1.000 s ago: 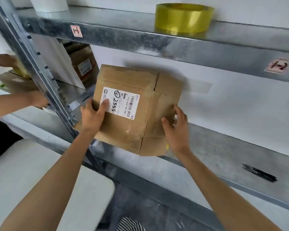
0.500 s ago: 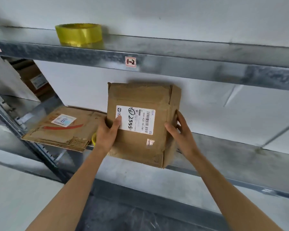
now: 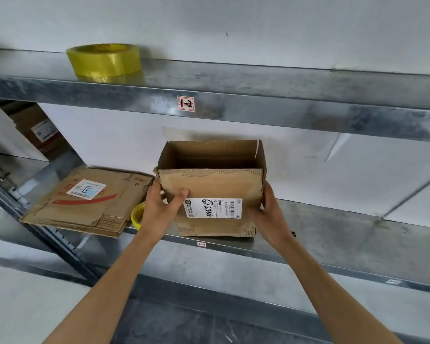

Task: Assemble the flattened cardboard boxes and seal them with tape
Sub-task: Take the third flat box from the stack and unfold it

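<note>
An assembled brown cardboard box (image 3: 221, 184) with a white shipping label stands upright on the middle metal shelf (image 3: 333, 227), its top open toward me. My left hand (image 3: 159, 207) grips its left side, thumb on the front face. My right hand (image 3: 268, 212) holds its right side, fingers round the corner. A flattened cardboard box (image 3: 85, 202) lies on the shelf to the left. A small yellow tape roll (image 3: 137, 216) sits between the flat box and my left hand, partly hidden. A large yellow tape roll (image 3: 104, 62) rests on the upper shelf.
The upper shelf (image 3: 258, 95) hangs close above the box and carries a red-edged tag (image 3: 185, 103). Another labelled carton (image 3: 40, 130) sits in the far-left bay behind a slanted upright. A white wall backs the shelves.
The box has been turned from closed bottom facing me to upright with its open top up, and set down on the shelf. Both hands stayed on its sides.
</note>
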